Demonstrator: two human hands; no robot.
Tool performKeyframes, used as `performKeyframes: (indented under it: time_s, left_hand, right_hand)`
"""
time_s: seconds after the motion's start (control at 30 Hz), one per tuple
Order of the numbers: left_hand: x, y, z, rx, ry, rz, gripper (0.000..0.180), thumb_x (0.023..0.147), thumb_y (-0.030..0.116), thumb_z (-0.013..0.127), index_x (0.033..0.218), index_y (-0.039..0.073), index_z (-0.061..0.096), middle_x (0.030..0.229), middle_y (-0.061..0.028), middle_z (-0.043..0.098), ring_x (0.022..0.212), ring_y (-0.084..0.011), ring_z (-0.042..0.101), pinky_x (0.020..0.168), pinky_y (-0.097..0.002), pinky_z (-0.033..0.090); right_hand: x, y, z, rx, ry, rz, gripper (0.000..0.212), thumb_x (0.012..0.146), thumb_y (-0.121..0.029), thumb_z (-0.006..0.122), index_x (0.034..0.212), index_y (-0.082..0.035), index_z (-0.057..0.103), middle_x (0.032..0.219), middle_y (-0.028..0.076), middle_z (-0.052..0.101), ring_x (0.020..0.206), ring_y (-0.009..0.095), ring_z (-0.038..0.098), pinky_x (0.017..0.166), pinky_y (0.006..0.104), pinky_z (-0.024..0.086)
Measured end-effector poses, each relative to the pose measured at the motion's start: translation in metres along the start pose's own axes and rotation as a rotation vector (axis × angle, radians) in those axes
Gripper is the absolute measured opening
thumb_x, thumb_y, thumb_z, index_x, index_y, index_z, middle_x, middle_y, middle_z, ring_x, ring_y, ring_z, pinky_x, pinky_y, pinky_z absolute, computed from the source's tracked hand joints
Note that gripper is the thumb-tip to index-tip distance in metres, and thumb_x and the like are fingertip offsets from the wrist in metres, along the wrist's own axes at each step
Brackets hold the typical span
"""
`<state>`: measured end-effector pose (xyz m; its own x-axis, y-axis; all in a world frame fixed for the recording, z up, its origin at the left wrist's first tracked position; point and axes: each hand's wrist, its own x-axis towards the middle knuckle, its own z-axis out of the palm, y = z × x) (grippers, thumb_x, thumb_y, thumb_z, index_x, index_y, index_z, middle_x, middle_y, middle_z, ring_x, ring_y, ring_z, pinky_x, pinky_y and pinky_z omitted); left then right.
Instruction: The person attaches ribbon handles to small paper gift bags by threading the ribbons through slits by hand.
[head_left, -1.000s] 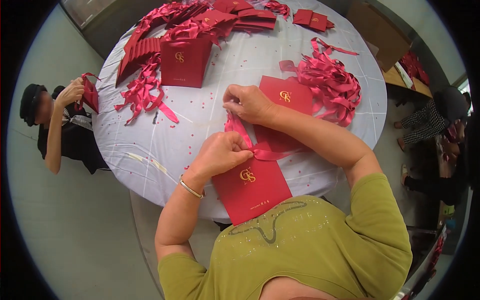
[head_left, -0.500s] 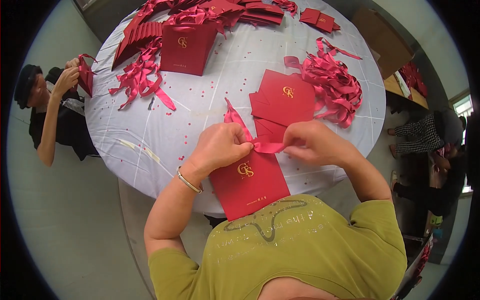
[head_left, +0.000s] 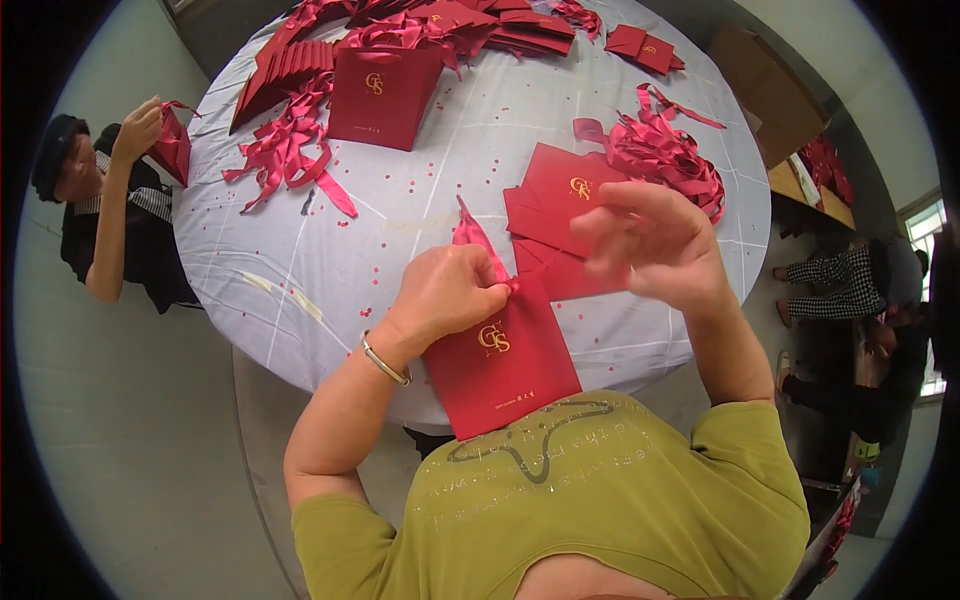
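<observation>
A red paper gift bag (head_left: 530,365) with gold lettering lies at the table's near edge, its bottom end against my shirt. At its upper end my left hand (head_left: 450,290) is closed in a pinch on a pink satin ribbon (head_left: 474,238). One ribbon tail points up and away past my knuckles; the spot under my thumb is partly hidden. My right hand (head_left: 665,245) is raised off the bag to the right, fingers apart and somewhat smeared by motion, with nothing visible in it. Below it lie several flat red bags (head_left: 545,185), overlapping.
A heap of pink ribbons (head_left: 670,150) sits to the right on the round cloth-covered table (head_left: 400,200). Standing red bags (head_left: 385,100) and more ribbons (head_left: 285,155) fill the far left. Small red dots are scattered about. Another person (head_left: 120,210) handles a bag at the left edge.
My right hand has let go of the ribbon and lifted up and to the right, its fingers opening. My left hand keeps its pinch at the bag's top.
</observation>
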<state>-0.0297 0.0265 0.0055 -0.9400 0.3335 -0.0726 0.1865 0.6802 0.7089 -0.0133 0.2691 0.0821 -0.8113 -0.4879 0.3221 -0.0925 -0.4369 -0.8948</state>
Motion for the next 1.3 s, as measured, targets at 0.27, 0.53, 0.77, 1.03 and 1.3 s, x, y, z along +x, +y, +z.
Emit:
performKeyframes:
  time_s: [0.27,0.53,0.77,1.03,1.3]
  left_hand:
    - [-0.001,0.002,0.002,-0.016,0.049,0.03,0.022,0.073,0.022,0.076,0.071,0.002,0.066,0.061,-0.0086,0.066,0.057,-0.018,0.064,0.054,-0.0312,0.048]
    - [0.004,-0.019,0.0,-0.218,-0.045,0.08,0.011,0.077,0.016,0.069,0.079,0.005,0.072,0.077,-0.0112,0.071,0.071,-0.0247,0.069,0.067,-0.036,0.053]
    - [0.004,-0.02,-0.028,-0.305,-0.282,0.2,0.024,0.08,0.001,0.062,0.102,0.002,0.073,0.091,-0.0137,0.073,0.081,-0.0199,0.07,0.076,-0.0301,0.053]
    - [-0.001,-0.017,-0.061,-0.403,-0.483,-0.064,0.024,0.084,-0.001,0.061,0.105,-0.001,0.07,0.084,-0.0078,0.071,0.059,-0.0106,0.063,0.055,-0.0269,0.051]
    - [0.0,-0.029,-0.06,-0.491,-0.554,-0.173,0.021,0.087,-0.002,0.058,0.105,-0.003,0.067,0.076,-0.0064,0.068,0.054,-0.0095,0.063,0.047,-0.0222,0.047]
  right_hand:
    - [0.015,-0.006,-0.007,-0.71,0.038,-0.388,0.014,0.088,-0.003,0.068,0.102,-0.001,0.068,0.091,0.006,0.063,0.08,0.014,0.061,0.075,0.025,0.051]
    - [0.024,0.037,0.007,-0.873,-0.133,0.093,0.027,0.081,0.003,0.072,0.106,-0.001,0.066,0.082,0.007,0.07,0.071,0.009,0.066,0.062,0.0251,0.053]
    - [0.023,0.084,-0.017,-0.852,-0.089,0.213,0.018,0.078,-0.003,0.075,0.096,-0.002,0.07,0.078,0.01,0.069,0.07,0.018,0.068,0.062,0.0294,0.053]
    - [0.021,0.077,-0.023,-1.027,-0.212,0.05,0.017,0.076,-0.003,0.078,0.092,-0.003,0.071,0.079,0.009,0.067,0.069,0.018,0.067,0.06,0.0274,0.051]
    - [0.021,0.074,-0.021,-1.01,-0.184,0.096,0.015,0.078,-0.001,0.075,0.093,-0.002,0.071,0.078,0.009,0.067,0.068,0.017,0.065,0.06,0.0273,0.051]
